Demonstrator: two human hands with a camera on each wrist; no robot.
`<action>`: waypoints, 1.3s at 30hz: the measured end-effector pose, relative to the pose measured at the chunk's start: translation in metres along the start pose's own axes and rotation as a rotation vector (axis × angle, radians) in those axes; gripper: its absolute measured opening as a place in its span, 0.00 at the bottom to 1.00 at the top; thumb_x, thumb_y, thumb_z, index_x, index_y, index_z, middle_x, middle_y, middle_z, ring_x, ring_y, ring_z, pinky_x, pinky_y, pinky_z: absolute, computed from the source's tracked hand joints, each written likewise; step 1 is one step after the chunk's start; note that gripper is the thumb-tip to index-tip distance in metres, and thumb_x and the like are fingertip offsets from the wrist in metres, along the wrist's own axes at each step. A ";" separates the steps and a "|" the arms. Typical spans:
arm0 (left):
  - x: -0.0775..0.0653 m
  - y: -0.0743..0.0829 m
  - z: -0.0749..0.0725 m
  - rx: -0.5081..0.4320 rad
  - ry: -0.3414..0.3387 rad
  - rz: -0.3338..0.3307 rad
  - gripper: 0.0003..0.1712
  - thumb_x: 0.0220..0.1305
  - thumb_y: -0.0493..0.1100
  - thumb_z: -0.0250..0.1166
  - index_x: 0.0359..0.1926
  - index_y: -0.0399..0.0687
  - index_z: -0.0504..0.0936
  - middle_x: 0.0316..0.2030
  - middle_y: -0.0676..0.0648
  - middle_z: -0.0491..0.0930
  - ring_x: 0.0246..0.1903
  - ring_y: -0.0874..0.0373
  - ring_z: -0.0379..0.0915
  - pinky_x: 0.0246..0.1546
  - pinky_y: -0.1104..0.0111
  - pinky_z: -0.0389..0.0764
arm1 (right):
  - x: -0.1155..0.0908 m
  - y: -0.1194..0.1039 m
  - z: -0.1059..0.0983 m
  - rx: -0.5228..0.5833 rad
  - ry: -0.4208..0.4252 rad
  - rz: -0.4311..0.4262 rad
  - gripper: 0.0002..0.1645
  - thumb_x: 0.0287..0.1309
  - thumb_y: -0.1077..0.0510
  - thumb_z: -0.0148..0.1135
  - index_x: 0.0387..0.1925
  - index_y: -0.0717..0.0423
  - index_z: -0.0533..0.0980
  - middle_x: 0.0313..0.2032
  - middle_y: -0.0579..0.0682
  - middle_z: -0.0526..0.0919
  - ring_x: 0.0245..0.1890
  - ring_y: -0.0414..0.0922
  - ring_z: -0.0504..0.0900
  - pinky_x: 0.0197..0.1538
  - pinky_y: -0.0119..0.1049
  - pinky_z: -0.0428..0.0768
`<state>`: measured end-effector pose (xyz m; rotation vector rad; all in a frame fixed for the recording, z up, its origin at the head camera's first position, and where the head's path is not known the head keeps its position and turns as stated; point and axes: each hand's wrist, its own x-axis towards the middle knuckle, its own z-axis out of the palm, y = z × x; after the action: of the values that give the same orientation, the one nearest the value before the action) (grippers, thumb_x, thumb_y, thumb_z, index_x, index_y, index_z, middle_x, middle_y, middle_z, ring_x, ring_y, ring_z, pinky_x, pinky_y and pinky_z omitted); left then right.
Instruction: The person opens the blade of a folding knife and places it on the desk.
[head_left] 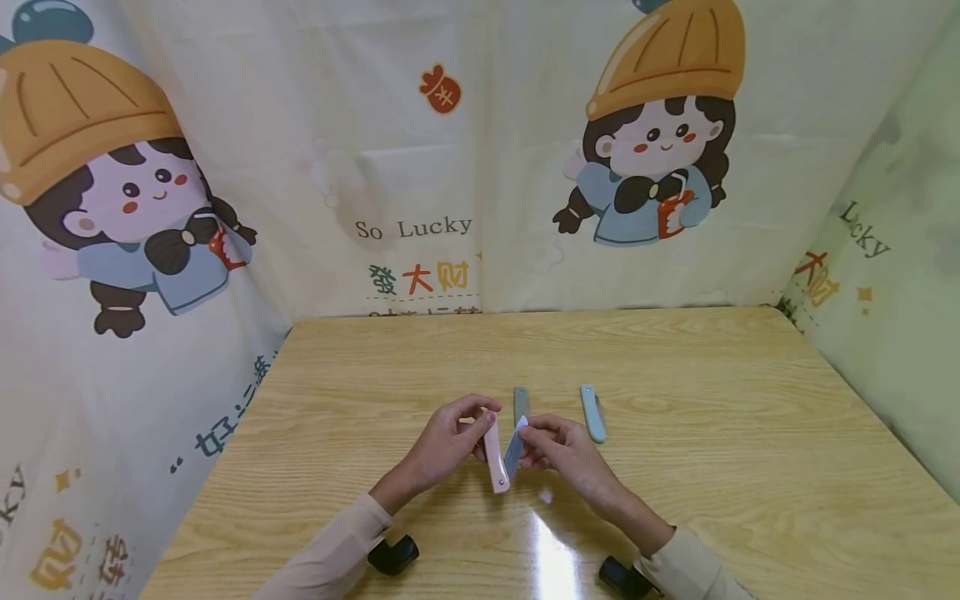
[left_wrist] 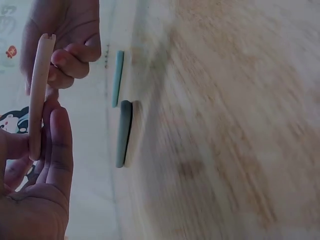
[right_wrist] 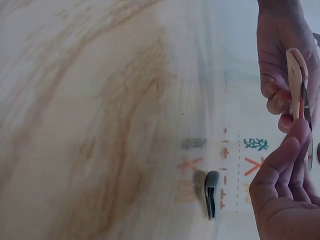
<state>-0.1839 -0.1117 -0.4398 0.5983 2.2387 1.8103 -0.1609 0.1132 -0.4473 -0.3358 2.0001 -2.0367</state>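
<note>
A pink folding knife (head_left: 493,458) is held up over the table with its blade (head_left: 514,450) partly swung out, handle and blade making a narrow V. My left hand (head_left: 453,437) pinches the free end of the handle between thumb and fingers. On the other side, my right hand (head_left: 566,460) pinches the blade near its tip. The left wrist view has the pink handle (left_wrist: 41,90) edge-on, with the blade hidden. Just behind the hands lies a grey-green folding knife (head_left: 521,402), folded. A light blue folding knife (head_left: 593,414) lies farther right, also folded.
The wooden table (head_left: 360,367) meets a printed cloth (head_left: 525,167) at its back edge, and more cloth hangs at both sides. A bright light reflection (head_left: 555,558) shows on the front of the tabletop. Dark wrist devices (head_left: 393,556) sit below both forearms.
</note>
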 end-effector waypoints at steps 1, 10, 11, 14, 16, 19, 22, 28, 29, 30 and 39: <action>-0.001 0.000 0.000 0.012 -0.003 0.007 0.19 0.80 0.44 0.54 0.60 0.35 0.78 0.39 0.41 0.76 0.26 0.50 0.80 0.33 0.50 0.84 | 0.000 0.000 0.000 -0.006 -0.002 -0.005 0.20 0.75 0.58 0.57 0.50 0.76 0.75 0.34 0.57 0.85 0.31 0.44 0.85 0.41 0.40 0.84; -0.005 0.007 -0.016 0.431 -0.128 0.354 0.27 0.64 0.28 0.64 0.64 0.45 0.80 0.69 0.52 0.69 0.68 0.55 0.62 0.61 0.53 0.72 | 0.000 -0.005 -0.005 -0.067 0.020 -0.006 0.18 0.74 0.59 0.58 0.46 0.75 0.76 0.30 0.53 0.82 0.30 0.43 0.82 0.41 0.36 0.83; -0.006 0.008 -0.017 0.480 -0.149 0.394 0.29 0.61 0.28 0.66 0.64 0.43 0.79 0.69 0.51 0.68 0.69 0.54 0.61 0.63 0.53 0.71 | 0.000 -0.005 -0.006 -0.074 0.019 -0.009 0.18 0.74 0.59 0.58 0.46 0.75 0.76 0.30 0.53 0.82 0.30 0.42 0.82 0.41 0.36 0.83; -0.005 0.009 -0.019 0.600 -0.186 0.469 0.30 0.58 0.32 0.72 0.63 0.39 0.80 0.68 0.50 0.71 0.68 0.55 0.63 0.64 0.57 0.70 | 0.000 -0.006 -0.007 -0.089 0.012 -0.022 0.17 0.74 0.59 0.58 0.45 0.75 0.76 0.30 0.53 0.82 0.29 0.42 0.82 0.40 0.36 0.83; -0.004 0.009 -0.019 0.647 -0.197 0.494 0.29 0.59 0.36 0.75 0.62 0.37 0.80 0.66 0.50 0.72 0.67 0.56 0.64 0.64 0.60 0.69 | 0.001 -0.005 -0.008 -0.095 0.007 -0.026 0.17 0.74 0.59 0.58 0.44 0.75 0.76 0.30 0.53 0.83 0.29 0.41 0.82 0.40 0.37 0.83; -0.003 0.007 -0.018 0.684 -0.189 0.527 0.29 0.58 0.40 0.78 0.60 0.37 0.81 0.63 0.49 0.75 0.65 0.56 0.67 0.64 0.64 0.69 | 0.000 -0.004 -0.008 -0.098 -0.003 -0.024 0.16 0.74 0.60 0.58 0.44 0.74 0.76 0.31 0.54 0.83 0.30 0.42 0.82 0.41 0.37 0.83; -0.001 0.005 -0.017 0.723 -0.162 0.578 0.28 0.56 0.41 0.79 0.56 0.37 0.83 0.60 0.49 0.78 0.62 0.56 0.70 0.62 0.66 0.71 | 0.000 -0.003 -0.008 -0.097 -0.009 -0.021 0.16 0.74 0.60 0.58 0.44 0.75 0.76 0.31 0.53 0.83 0.30 0.42 0.81 0.41 0.36 0.83; 0.000 0.005 -0.016 0.778 -0.100 0.627 0.25 0.55 0.46 0.80 0.51 0.41 0.86 0.55 0.51 0.80 0.57 0.59 0.74 0.59 0.69 0.73 | 0.001 -0.003 -0.008 -0.123 0.003 -0.024 0.16 0.73 0.60 0.59 0.44 0.74 0.77 0.29 0.52 0.81 0.30 0.41 0.80 0.39 0.33 0.82; 0.000 0.005 -0.016 0.785 -0.091 0.627 0.25 0.54 0.47 0.80 0.51 0.41 0.86 0.54 0.52 0.81 0.57 0.59 0.74 0.58 0.69 0.74 | 0.001 -0.003 -0.008 -0.130 0.004 -0.024 0.16 0.74 0.59 0.59 0.44 0.74 0.77 0.28 0.52 0.80 0.30 0.41 0.80 0.39 0.33 0.81; 0.000 0.005 -0.016 0.794 -0.081 0.626 0.24 0.54 0.48 0.80 0.50 0.42 0.87 0.54 0.52 0.81 0.56 0.60 0.74 0.57 0.69 0.74 | 0.001 -0.003 -0.009 -0.134 0.006 -0.025 0.16 0.74 0.59 0.59 0.45 0.74 0.77 0.28 0.52 0.80 0.30 0.41 0.80 0.39 0.33 0.82; -0.003 0.002 -0.015 0.870 0.027 0.633 0.22 0.48 0.54 0.83 0.42 0.49 0.89 0.44 0.57 0.84 0.44 0.63 0.74 0.42 0.74 0.77 | 0.000 -0.003 -0.013 -0.134 0.036 -0.022 0.16 0.73 0.58 0.60 0.44 0.72 0.77 0.27 0.52 0.80 0.29 0.43 0.81 0.40 0.37 0.83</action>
<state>-0.1871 -0.1262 -0.4346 1.5665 3.0361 0.8813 -0.1659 0.1258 -0.4448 -0.3510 2.1694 -1.9393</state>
